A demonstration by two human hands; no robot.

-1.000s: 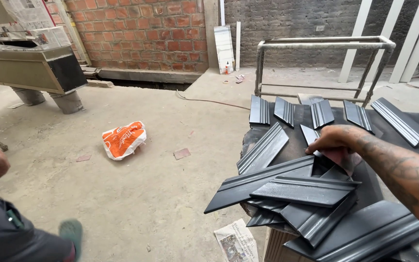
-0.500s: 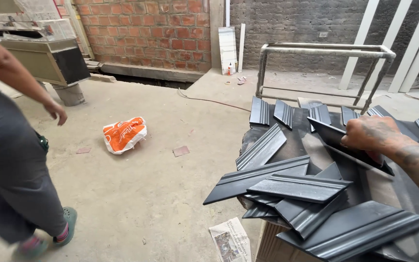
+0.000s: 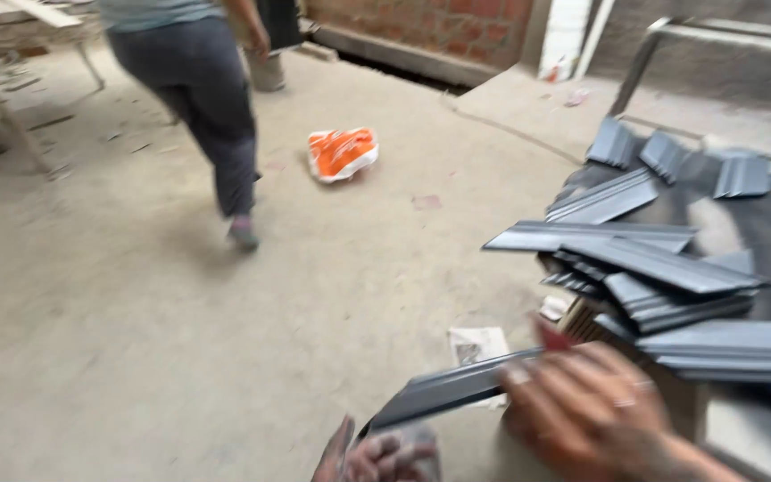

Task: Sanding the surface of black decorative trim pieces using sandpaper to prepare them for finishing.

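Note:
My right hand (image 3: 595, 411), blurred at the bottom right, grips a long dark grey moulding strip (image 3: 457, 388) that points left and slightly down. My left hand (image 3: 377, 455) shows at the bottom edge, right under the strip's left end and touching it; motion blur hides whether its fingers close on it. Just right of my hands, a pile of several similar grey moulding strips (image 3: 662, 268) lies criss-crossed on a dark work surface (image 3: 760, 223).
Another person (image 3: 207, 98) in dark trousers walks away at the upper left. An orange bag (image 3: 341, 152) and a scrap of printed paper (image 3: 479, 344) lie on the concrete floor. A wooden bench (image 3: 11, 54) stands far left, a metal frame (image 3: 671, 40) and a brick wall behind.
My right hand left the pile and came down to the bottom of the view with one strip. My left hand came into view. The other person walked from the left edge toward the back.

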